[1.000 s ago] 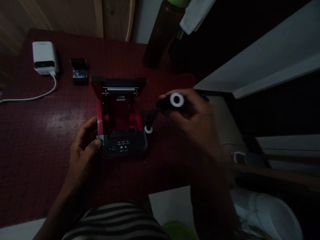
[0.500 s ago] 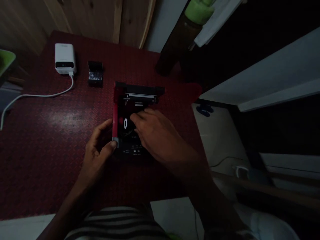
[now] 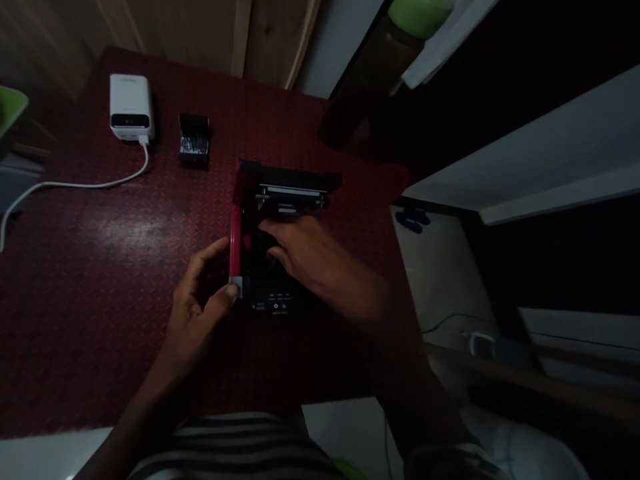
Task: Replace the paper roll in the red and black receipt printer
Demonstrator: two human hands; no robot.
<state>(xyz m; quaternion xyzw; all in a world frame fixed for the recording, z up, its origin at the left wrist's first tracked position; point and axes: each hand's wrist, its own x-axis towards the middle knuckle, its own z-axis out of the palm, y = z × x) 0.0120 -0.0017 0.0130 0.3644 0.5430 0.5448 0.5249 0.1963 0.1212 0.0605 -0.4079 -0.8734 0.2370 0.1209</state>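
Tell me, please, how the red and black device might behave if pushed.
The device would likely slide rather than roll, given its boxy shape. Its lid, standing up at the back, may swing. The left hand at its side might steady it.

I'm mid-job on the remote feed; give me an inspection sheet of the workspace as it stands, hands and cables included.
Surface: red patterned tabletop, dimly lit.
Things at hand: red-and-black device, its lid raised; the inside is too dark to read.
Clutter: white box with a dark display strip, small black item, bottle with green cap.
Left hand: thumb on the device's grey corner, fingers by its red side.
Right hand: reaching into the device; any grip is hidden.
Cables: white cable plugged into the white box; dark cable on the floor.
Surroundings: wooden boards behind, blue slippers on the floor.
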